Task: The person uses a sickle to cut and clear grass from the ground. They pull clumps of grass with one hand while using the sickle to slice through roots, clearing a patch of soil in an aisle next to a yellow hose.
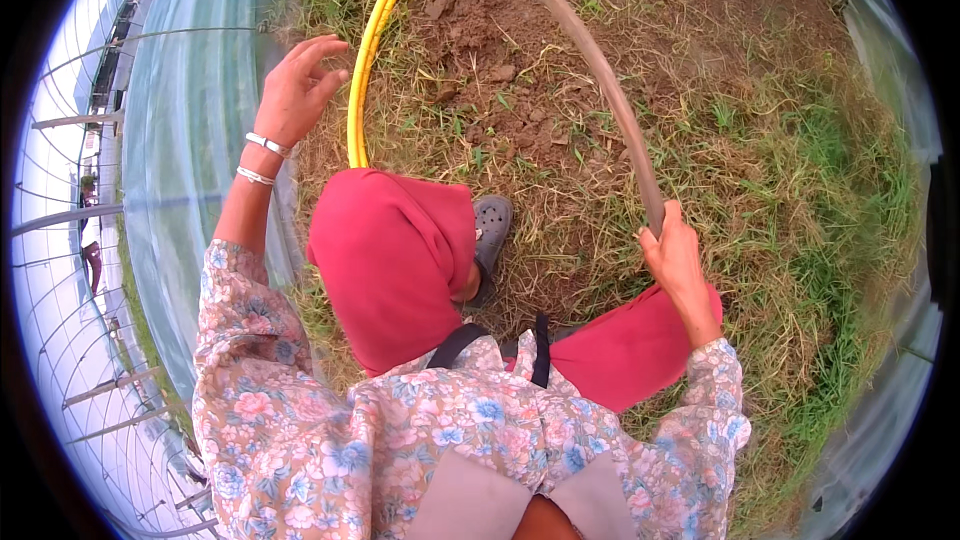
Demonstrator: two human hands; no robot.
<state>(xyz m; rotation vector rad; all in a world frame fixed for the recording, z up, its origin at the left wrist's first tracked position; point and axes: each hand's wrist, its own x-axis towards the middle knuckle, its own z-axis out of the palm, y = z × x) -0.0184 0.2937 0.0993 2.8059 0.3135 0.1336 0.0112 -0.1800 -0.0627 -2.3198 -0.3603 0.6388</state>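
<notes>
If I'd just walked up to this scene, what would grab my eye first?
Probably the bright yellow hose running up the grass at top centre, beside the raised, open left hand with its white bracelets. Next, the long curved wooden tool handle, gripped at its lower end by the right hand, arcing up to a patch of dug brown soil. Red trousers fill the middle.

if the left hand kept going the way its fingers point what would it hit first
Most likely the yellow hose. The open left hand points its fingers up and to the right, and the hose lies just past the fingertips on the grass. The hand may be raised above it; depth is unclear.
</notes>
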